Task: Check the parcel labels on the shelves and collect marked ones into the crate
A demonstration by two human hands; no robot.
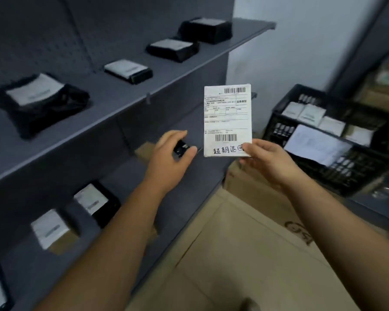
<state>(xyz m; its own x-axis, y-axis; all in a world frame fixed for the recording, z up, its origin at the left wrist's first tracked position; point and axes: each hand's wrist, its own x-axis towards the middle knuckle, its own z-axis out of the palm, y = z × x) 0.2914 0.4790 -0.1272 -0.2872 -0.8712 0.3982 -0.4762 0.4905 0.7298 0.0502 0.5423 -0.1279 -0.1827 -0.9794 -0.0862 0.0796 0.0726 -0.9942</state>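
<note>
Grey shelving [126, 102] fills the frame's left; at centre the right hand [265, 160] pinches a labelled parcel [227, 120] upright by its bottom corner. Left hand [169, 158] grips a small black device [182, 148]. Black crate [319, 167] sits right.

The parcel [227, 120] is white with black barcodes, printed lines and handwritten black characters, the shelves [126, 95] are dark grey-blue, their parcels [41, 102] are black with white labels, the crate [337, 153] is black latticework, and the floor cardboard [245, 243] is tan.
</note>
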